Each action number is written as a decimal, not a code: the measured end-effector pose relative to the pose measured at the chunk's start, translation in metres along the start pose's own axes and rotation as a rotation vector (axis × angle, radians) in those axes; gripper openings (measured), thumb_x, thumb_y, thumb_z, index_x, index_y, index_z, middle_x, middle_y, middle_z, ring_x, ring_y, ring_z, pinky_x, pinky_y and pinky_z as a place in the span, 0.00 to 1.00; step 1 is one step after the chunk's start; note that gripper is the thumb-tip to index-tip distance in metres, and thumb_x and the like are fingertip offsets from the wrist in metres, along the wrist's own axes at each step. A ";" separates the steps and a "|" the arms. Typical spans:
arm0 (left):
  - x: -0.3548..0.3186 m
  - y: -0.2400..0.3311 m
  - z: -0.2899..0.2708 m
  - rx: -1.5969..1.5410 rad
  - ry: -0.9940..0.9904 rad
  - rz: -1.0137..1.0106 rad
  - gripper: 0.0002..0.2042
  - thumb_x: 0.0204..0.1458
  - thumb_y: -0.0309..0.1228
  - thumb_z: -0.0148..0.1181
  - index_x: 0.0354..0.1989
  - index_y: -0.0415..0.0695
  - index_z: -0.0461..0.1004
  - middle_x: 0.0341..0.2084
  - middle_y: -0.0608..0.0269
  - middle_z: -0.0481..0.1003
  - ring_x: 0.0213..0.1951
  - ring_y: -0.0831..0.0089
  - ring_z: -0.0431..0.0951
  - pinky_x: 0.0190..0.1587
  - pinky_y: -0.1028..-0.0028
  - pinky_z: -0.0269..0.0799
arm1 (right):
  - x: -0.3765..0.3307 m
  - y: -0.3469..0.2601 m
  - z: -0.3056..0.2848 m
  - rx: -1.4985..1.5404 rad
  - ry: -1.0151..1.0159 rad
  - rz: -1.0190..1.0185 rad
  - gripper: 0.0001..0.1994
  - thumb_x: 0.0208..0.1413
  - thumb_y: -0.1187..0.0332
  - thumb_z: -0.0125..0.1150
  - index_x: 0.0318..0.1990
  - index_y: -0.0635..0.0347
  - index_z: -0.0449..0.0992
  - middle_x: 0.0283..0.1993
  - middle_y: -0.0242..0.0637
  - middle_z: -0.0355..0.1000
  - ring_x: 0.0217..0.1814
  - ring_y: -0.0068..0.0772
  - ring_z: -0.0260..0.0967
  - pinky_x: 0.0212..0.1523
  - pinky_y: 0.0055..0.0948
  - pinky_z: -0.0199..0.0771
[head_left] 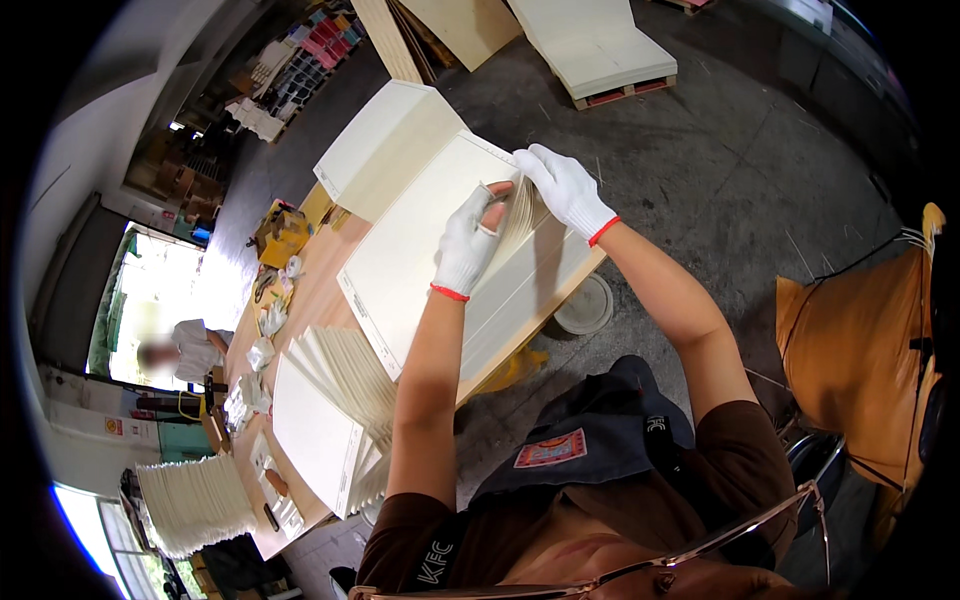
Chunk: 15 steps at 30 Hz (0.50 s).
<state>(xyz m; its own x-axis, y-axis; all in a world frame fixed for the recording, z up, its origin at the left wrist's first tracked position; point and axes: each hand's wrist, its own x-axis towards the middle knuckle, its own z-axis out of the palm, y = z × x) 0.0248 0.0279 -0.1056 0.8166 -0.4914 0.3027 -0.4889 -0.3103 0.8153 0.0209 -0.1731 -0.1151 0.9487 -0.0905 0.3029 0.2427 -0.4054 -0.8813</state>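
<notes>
Eyeglasses [806, 491]; gloved hands [466, 245] [570, 190] on sheets [405, 255]; edge print [494, 151] seemingly illegible

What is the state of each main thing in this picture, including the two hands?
Left hand in white red-cuffed glove: fingers bent, some skin bare, at the sheets' edge
Right hand in white red-cuffed glove: at the sheets' edge
Large white flat sheets under the hands: stacked, fanned between the hands
White rectangular sheets at the table's lower left: stacked, fanned unevenly
White flat sheets on the wooden pallet: stacked
</notes>
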 end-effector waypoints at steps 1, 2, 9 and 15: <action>0.000 0.002 0.001 0.031 -0.001 -0.001 0.19 0.58 0.32 0.61 0.58 0.44 0.74 0.53 0.53 0.78 0.57 0.62 0.77 0.60 0.67 0.70 | -0.001 0.001 0.000 0.006 0.013 -0.021 0.29 0.67 0.39 0.37 0.39 0.59 0.72 0.36 0.54 0.73 0.43 0.61 0.71 0.43 0.48 0.69; 0.000 0.003 0.002 0.091 -0.012 -0.039 0.20 0.57 0.31 0.62 0.58 0.42 0.73 0.54 0.54 0.77 0.58 0.63 0.76 0.62 0.67 0.68 | -0.001 0.002 0.000 0.011 0.011 -0.031 0.29 0.67 0.40 0.36 0.39 0.58 0.72 0.37 0.54 0.73 0.44 0.61 0.71 0.44 0.49 0.69; 0.001 0.011 0.004 0.139 -0.022 -0.086 0.22 0.56 0.27 0.64 0.60 0.41 0.71 0.53 0.55 0.77 0.57 0.66 0.75 0.63 0.69 0.66 | -0.004 0.003 0.000 0.022 0.027 -0.072 0.28 0.68 0.41 0.36 0.42 0.57 0.72 0.39 0.52 0.74 0.45 0.61 0.72 0.44 0.50 0.70; -0.001 0.020 0.006 0.208 0.095 -0.062 0.21 0.57 0.30 0.62 0.60 0.46 0.73 0.46 0.54 0.80 0.52 0.70 0.78 0.59 0.71 0.68 | -0.004 0.002 -0.001 -0.108 -0.013 -0.037 0.26 0.68 0.41 0.36 0.43 0.56 0.71 0.38 0.51 0.74 0.44 0.60 0.72 0.42 0.51 0.70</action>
<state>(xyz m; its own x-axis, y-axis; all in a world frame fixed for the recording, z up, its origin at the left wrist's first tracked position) 0.0119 0.0175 -0.0924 0.8676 -0.3905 0.3079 -0.4813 -0.5036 0.7175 0.0174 -0.1744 -0.1176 0.9422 -0.0617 0.3292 0.2553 -0.5038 -0.8252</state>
